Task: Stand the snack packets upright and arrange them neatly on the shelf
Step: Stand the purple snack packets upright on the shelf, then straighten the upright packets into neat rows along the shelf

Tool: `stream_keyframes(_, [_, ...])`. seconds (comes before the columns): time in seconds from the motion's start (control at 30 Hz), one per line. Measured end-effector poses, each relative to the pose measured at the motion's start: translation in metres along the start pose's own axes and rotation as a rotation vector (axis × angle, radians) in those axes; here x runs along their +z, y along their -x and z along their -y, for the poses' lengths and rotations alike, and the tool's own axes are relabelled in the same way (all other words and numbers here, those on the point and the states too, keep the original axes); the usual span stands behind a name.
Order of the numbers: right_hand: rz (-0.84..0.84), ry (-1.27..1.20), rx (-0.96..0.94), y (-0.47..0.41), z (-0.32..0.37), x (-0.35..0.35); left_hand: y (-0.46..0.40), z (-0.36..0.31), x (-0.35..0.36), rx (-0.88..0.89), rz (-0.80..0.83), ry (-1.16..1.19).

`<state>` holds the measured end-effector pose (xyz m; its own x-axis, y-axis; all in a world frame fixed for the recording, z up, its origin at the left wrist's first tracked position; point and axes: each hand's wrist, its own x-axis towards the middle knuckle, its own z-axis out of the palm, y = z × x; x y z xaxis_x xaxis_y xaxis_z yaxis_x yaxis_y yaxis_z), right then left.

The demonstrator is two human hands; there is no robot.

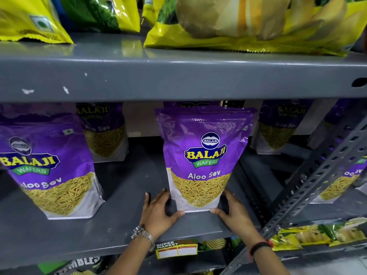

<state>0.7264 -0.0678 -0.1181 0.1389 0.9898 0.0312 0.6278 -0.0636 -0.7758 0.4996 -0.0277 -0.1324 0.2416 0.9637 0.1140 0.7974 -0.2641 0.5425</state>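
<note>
A purple Balaji Aloo Sev packet point(204, 155) stands upright in the middle of the grey shelf point(127, 231). My left hand point(158, 211) presses against its lower left corner, thumb at the base. My right hand point(234, 211) holds the lower right corner the same way. Another purple packet point(47, 165) stands at the left front. Two more stand further back, the back-left packet point(103, 132) and the back-right packet point(278, 128). A further one shows behind the held packet's top.
The upper grey shelf point(178, 76) carries yellow chip bags point(248, 24). A perforated metal upright point(317, 175) slants across the right side, with another purple packet point(341, 181) beyond it. Below, a price label point(176, 249) hangs on the shelf edge near yellow-green packets point(309, 235).
</note>
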Motion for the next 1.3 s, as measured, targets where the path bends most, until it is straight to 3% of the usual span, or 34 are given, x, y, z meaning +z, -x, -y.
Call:
stream_keyframes(0.17, [0.001,-0.02,0.012,0.005,0.005,-0.001,0.002,-0.003,-0.005,-0.002,0.009,0.037])
stream_keyframes(0.23, [-0.15,-0.096,0.016,0.016,0.007,0.002,0.008,-0.003,-0.01,-0.008,-0.049,0.156])
stream_keyframes(0.33, [-0.397,-0.203,-0.07,0.041,0.022,0.017,0.026,0.008,-0.028,-0.038,-0.29,0.349])
stream_keyframes(0.47, [-0.096,-0.168,-0.235,0.049,0.071,0.078,0.071,0.06,-0.071,-0.065,-0.626,0.407])
stream_keyframes(0.57, [0.131,-0.225,-0.23,0.034,0.115,0.133,0.098,0.113,-0.109,-0.13,-0.741,0.365])
stream_keyframes(0.63, [0.228,-0.191,-0.193,0.02,0.138,0.162,0.1,0.152,-0.135,-0.275,-0.667,0.339])
stream_keyframes(0.7, [0.28,-0.17,-0.171,0.006,0.158,0.185,0.092,0.187,-0.162,-0.357,-0.452,0.357])
stream_keyframes(0.8, [0.267,-0.082,-0.156,-0.005,0.177,0.21,0.07,0.215,-0.181,-0.261,-0.052,0.325])
stream_keyframes(0.83, [0.236,-0.047,-0.145,-0.006,0.181,0.217,0.064,0.218,-0.181,-0.241,0.003,0.294])
stream_keyframes(0.97, [0.107,-0.013,-0.108,-0.003,0.188,0.23,0.053,0.209,-0.173,-0.27,-0.116,0.254])
stream_keyframes(1.3, [0.105,-0.058,-0.088,0.027,0.17,0.205,0.075,0.19,-0.152,-0.17,-0.141,0.133])
